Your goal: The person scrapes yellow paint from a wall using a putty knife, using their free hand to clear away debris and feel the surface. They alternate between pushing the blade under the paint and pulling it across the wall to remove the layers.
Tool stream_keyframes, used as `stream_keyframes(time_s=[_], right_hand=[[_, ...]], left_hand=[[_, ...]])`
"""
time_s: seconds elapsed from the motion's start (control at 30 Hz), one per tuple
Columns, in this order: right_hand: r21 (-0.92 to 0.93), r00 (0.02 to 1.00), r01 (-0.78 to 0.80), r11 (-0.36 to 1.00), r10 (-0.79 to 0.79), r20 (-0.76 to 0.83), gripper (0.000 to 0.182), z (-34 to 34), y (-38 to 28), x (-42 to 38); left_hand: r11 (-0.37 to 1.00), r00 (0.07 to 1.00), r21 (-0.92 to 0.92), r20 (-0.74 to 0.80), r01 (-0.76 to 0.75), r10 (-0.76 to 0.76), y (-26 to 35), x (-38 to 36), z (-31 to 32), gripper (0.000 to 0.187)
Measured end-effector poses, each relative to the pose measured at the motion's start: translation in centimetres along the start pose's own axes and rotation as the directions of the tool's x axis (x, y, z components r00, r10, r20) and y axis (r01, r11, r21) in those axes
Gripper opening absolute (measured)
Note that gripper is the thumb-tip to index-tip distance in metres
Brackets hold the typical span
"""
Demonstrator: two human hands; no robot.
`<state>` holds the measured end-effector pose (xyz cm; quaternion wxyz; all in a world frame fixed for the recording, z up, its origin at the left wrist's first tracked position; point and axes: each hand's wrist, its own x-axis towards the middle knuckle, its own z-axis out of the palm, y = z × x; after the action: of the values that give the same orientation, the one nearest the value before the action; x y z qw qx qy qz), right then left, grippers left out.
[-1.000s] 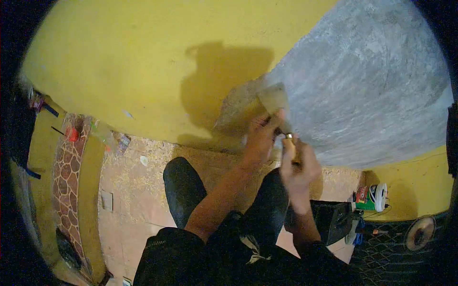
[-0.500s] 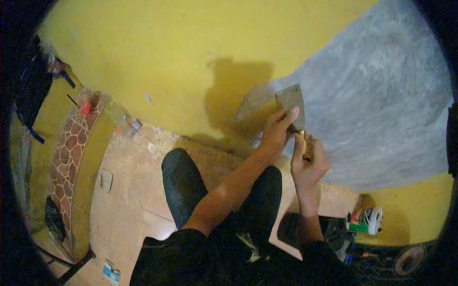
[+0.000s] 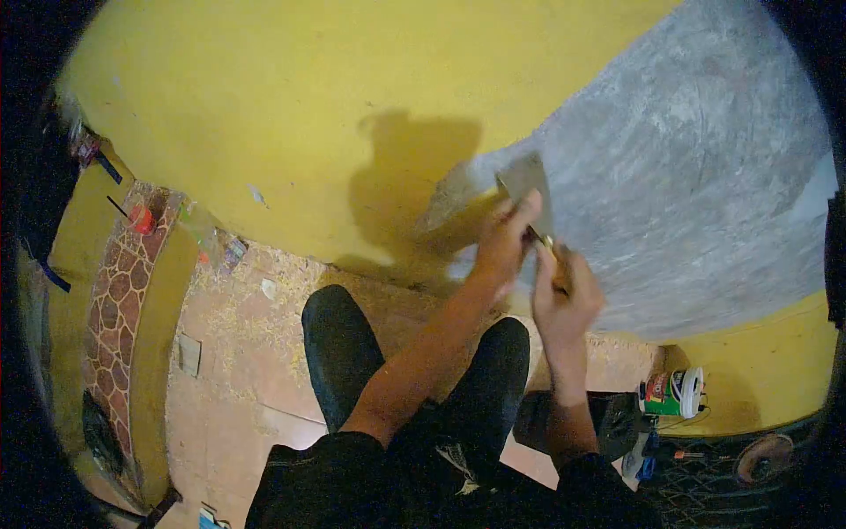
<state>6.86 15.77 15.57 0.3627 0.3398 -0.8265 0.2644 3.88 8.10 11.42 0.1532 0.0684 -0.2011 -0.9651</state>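
Note:
A putty knife (image 3: 526,173) with a broad metal blade is tilted up in front of the wall, at the border of yellow paint (image 3: 264,115) and a bare grey patch (image 3: 670,185). My left hand (image 3: 508,231) pinches the blade's lower part, thumb on its face. Lower and to the right, my right hand (image 3: 568,291) is closed around the handle. The blade looks slightly blurred. Whether it touches the wall cannot be made out.
Yellow flakes lie on the tiled floor (image 3: 238,353) by the wall's foot. A white and green bucket (image 3: 672,393) stands at the lower right, beside a black box (image 3: 582,423). At the left, a red item (image 3: 141,219) rests on a stone-patterned ledge (image 3: 115,309).
Both hands and the putty knife have shifted slightly left in view. The camera view has also shifted a little. The grips look the same.

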Motion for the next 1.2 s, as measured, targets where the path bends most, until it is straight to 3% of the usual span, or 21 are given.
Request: stream_keyframes(time_s=[0.03, 0.07, 0.13, 0.2, 0.27, 0.3, 0.43, 0.5, 0.53, 0.6, 0.73, 0.87, 0.93, 0.97, 1.0, 1.13, 1.2], right_hand=[[-0.025, 1.000, 0.006, 1.000, -0.006, 0.028, 0.013, 0.0, 0.0, -0.3], [-0.038, 0.999, -0.006, 0.999, 0.008, 0.045, 0.013, -0.5, 0.2, -0.8], [0.029, 0.999, -0.031, 0.999, 0.030, 0.031, 0.013, -0.6, 0.2, -0.9], [0.030, 0.999, -0.016, 0.999, 0.015, 0.038, 0.013, -0.8, 0.9, -0.8], [-0.013, 1.000, -0.013, 1.000, 0.013, -0.008, 0.013, 0.3, 0.7, -0.1], [-0.041, 0.999, -0.053, 0.998, 0.053, -0.006, 0.013, 0.2, 0.2, 0.0], [0.035, 0.997, 0.024, 0.999, -0.022, -0.068, 0.013, 0.0, 1.8, -0.9], [0.030, 0.999, 0.012, 0.999, -0.011, -0.046, 0.014, 0.7, 1.4, -0.7], [0.027, 0.999, 0.003, 1.000, -0.002, -0.042, 0.014, 0.6, 1.1, -1.0], [0.024, 0.998, -0.033, 0.999, 0.034, -0.046, 0.014, 0.9, 0.5, -0.8], [0.010, 0.993, 0.063, 0.998, -0.062, -0.101, 0.015, 0.9, 1.8, -1.1], [-0.041, 0.999, -0.048, 0.998, 0.049, 0.011, 0.015, -0.3, 0.5, -1.2], [0.023, 0.998, -0.061, 0.998, 0.061, 0.016, 0.015, -0.5, 1.3, -1.3], [-0.005, 0.999, 0.042, 0.999, -0.042, -0.013, 0.015, 0.4, 1.1, -0.8], [-0.014, 0.999, 0.041, 0.999, -0.041, -0.003, 0.015, 0.2, 0.7, -1.1], [-0.027, 1.000, -0.023, 0.999, 0.023, 0.007, 0.015, -0.9, 0.8, -0.7], [0.015, 1.000, -0.004, 1.000, 0.004, -0.013, 0.016, 0.0, 1.1, -0.1]], left_hand=[[0.998, 0.990, 0.057, 0.141, 0.007, -0.015, 1.8, 0.8, -1.3, 0.024], [0.998, 0.991, 0.049, 0.131, 0.029, -0.035, 1.2, 0.3, -1.1, 0.024], [0.995, 0.991, -0.080, 0.115, -0.053, 0.062, 1.0, -0.1, -0.4, 0.023], [0.997, 0.997, -0.054, 0.050, -0.062, 0.065, 0.8, -0.1, 0.2, 0.023], [0.976, 0.989, 0.163, 0.057, -0.144, 0.137, 2.0, 0.7, 0.1, 0.020], [0.999, 0.995, -0.004, 0.096, -0.040, 0.040, 2.1, 0.6, -0.2, 0.020], [0.996, 0.993, 0.012, 0.078, -0.093, 0.092, 0.9, 0.2, 0.3, 0.020], [0.967, 0.994, 0.235, -0.024, -0.098, 0.107, 2.2, 0.2, 0.1, 0.020], [0.967, 0.995, 0.238, -0.028, -0.088, 0.098, 2.0, 0.1, -0.2, 0.020], [1.000, 0.997, 0.014, 0.074, -0.014, 0.013, 2.0, 0.5, -0.7, 0.020], [0.998, 0.993, 0.028, 0.106, -0.058, 0.055, 1.0, 0.8, -0.5, 0.021], [0.997, 0.990, -0.058, 0.131, -0.050, 0.057, 1.0, -0.3, -0.3, 0.022], [0.997, 0.996, 0.041, 0.049, -0.071, 0.069, 0.5, 0.1, -0.2, 0.022], [0.995, 0.997, 0.050, 0.000, -0.082, 0.083, 1.4, -0.1, -0.3, 0.023], [0.996, 0.997, 0.041, -0.004, -0.073, 0.073, 1.4, -0.4, -0.7, 0.023], [0.996, 0.991, -0.088, 0.134, -0.014, 0.026, 0.4, 0.1, -0.3, 0.023], [0.987, 0.983, -0.011, 0.094, -0.160, 0.160, 0.5, 0.3, -0.1, 0.023]])
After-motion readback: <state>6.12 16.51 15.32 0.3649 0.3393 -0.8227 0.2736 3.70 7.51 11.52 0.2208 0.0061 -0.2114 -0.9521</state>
